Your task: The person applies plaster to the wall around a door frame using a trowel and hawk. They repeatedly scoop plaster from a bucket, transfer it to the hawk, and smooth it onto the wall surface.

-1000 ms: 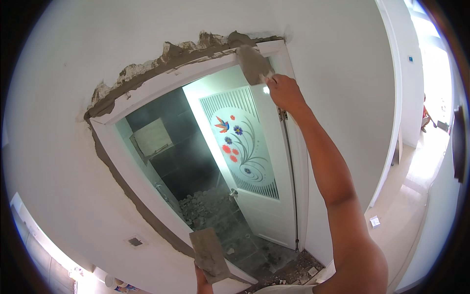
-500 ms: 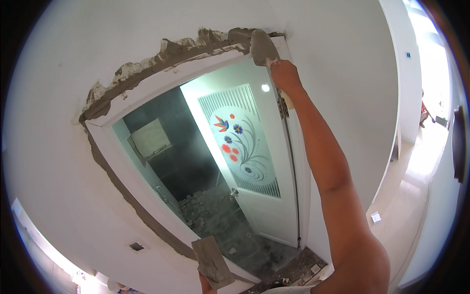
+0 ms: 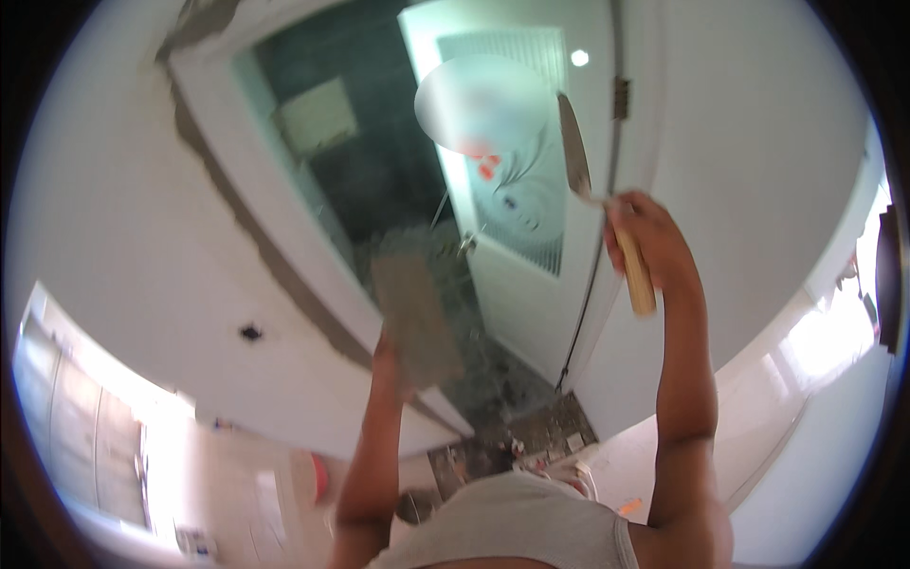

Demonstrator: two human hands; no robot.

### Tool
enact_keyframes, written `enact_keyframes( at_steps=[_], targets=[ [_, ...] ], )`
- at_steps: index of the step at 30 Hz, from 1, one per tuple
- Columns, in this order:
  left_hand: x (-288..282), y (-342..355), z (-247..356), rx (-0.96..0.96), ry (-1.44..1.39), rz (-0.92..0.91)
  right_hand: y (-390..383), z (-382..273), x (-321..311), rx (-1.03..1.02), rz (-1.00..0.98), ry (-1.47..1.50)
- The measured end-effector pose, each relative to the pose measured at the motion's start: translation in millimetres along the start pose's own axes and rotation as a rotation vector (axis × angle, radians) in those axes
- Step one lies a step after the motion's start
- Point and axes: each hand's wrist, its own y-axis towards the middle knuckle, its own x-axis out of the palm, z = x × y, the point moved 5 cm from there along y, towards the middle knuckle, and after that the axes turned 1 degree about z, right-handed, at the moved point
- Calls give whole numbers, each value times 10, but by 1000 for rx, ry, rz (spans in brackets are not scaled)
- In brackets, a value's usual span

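Right hand (image 3: 654, 237) grips the trowel (image 3: 574, 142); left hand (image 3: 391, 365) holds the board (image 3: 414, 318).
Trowel came down off the top of the door frame (image 3: 284, 204), near the board now.

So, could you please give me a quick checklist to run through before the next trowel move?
1. Right hand closed on the trowel by its wooden handle: ok.
2. Left hand under the mortar board, board raised: ok.
3. Mortar on the board: cannot tell, blurred.
4. Trowel blade loaded: cannot tell, seen edge-on.
5. Grey mortar strip along the door frame in view: ok.
6. Rubble on the floor at the doorway: not ok.
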Motion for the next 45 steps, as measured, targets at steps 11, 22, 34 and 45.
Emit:
enact_keyframes(
  at_steps=[11, 22, 34, 45],
  targets=[
    [387, 106, 516, 173, -40, -195, -1648, 1666, 1213, 556, -475, 1000],
    [484, 52, 400, 397, 304, 22, -1745, 1953, 1758, 583, -626, 1393],
    [587, -224, -35, 303, 444, -50, -1620, 1250, 1956, 524, -967, 1618],
    [568, -164, 246, 334, -14, -54, -1783, 1864, 1699, 663, -700, 1646]
  ],
)
